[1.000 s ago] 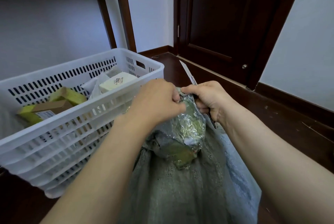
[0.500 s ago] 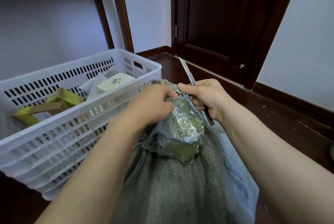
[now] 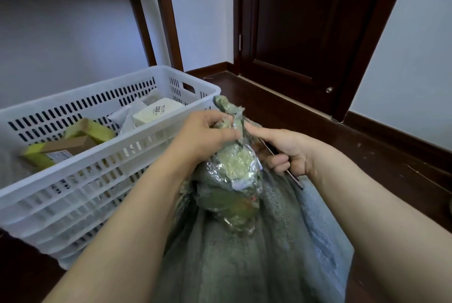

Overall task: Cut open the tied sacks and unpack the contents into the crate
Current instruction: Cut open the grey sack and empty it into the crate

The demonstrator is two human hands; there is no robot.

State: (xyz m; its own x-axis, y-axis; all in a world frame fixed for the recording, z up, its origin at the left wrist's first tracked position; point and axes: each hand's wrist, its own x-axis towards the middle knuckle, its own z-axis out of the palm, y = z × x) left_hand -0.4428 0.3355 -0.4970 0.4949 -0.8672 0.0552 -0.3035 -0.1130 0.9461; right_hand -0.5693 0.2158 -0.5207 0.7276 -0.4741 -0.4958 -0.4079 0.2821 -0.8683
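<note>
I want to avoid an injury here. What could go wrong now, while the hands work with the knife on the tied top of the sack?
1. The left hand pinches the taped neck right beside the knife in the right hand; a slip could cut the fingers.
2. The blade is hidden behind the neck, so its edge is hard to aim.
3. A deep cut may pierce the sack and damage its contents.
</note>
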